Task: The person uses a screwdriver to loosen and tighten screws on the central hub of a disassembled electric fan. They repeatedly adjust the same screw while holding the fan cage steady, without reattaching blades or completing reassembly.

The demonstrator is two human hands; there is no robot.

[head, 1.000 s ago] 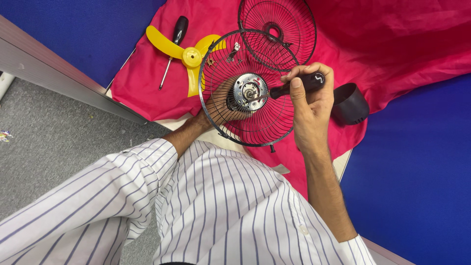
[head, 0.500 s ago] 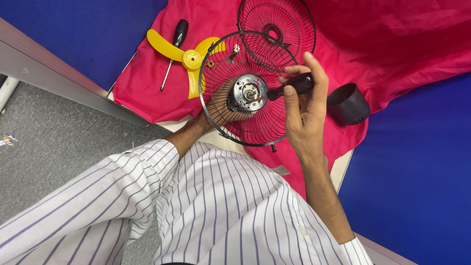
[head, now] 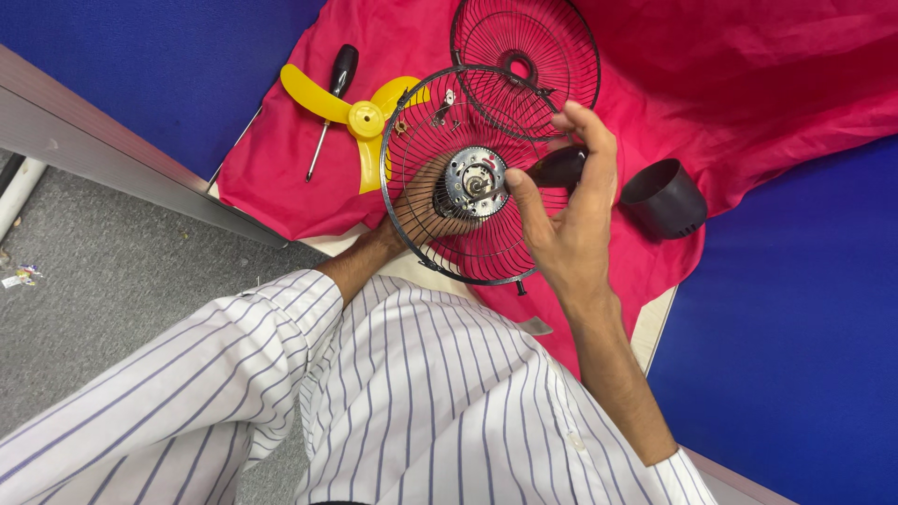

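Fan guard (head: 468, 234) hides most of left hand (head: 421, 210).

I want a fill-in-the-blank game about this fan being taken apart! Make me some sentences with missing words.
1. The fan blade lying on the cloth is ____.
2. The cloth under the parts is ____.
3. The wire guard is held from behind by the ____ hand.
4. The right hand holds a screwdriver with a ____ handle.

Missing words: yellow; red; left; black

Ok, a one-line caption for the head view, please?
Left hand holds a fan guard from behind while the right hand turns a screwdriver at its motor hub.
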